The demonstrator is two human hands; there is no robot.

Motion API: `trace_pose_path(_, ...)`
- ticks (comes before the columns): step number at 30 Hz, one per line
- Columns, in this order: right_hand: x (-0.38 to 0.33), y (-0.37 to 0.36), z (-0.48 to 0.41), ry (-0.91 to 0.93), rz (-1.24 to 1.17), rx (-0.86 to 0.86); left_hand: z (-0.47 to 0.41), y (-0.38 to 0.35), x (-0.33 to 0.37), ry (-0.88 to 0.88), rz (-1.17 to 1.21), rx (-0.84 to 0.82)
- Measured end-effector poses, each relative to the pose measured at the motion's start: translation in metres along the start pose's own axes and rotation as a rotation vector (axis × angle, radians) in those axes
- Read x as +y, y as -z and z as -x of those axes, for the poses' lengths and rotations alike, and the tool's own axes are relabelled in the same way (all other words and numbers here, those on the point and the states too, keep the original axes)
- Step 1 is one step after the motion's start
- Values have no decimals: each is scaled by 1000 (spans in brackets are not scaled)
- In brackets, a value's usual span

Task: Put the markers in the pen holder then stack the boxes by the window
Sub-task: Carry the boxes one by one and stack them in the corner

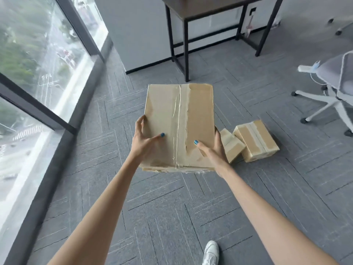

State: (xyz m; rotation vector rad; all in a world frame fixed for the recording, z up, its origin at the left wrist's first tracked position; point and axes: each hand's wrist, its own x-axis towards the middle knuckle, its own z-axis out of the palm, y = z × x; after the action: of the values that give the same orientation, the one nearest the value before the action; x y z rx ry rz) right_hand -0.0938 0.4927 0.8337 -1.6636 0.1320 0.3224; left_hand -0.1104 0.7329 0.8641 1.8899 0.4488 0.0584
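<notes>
Currently: large box [179, 125] (taped) clasped by left hand [145, 140] and right hand [210, 148], above carpet [162, 207]; two small boxes [256, 140] beside; window [38, 64] left.

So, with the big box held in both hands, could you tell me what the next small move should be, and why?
Probably carry the big box left and set it on the carpet beside the window. The left hand and right hand grip its sides, it is the largest, so it suits the base; two smaller boxes lie on the floor.
</notes>
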Motion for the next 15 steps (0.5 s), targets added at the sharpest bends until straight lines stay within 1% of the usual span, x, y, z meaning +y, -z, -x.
trace_pose_path(7,-97,-36,-34,123,42,-124,-15,67,61,-72,59,164)
trace_pose_path(15,-194,-103,-77,237,46,-268,-44,151,121,-179,112,326)
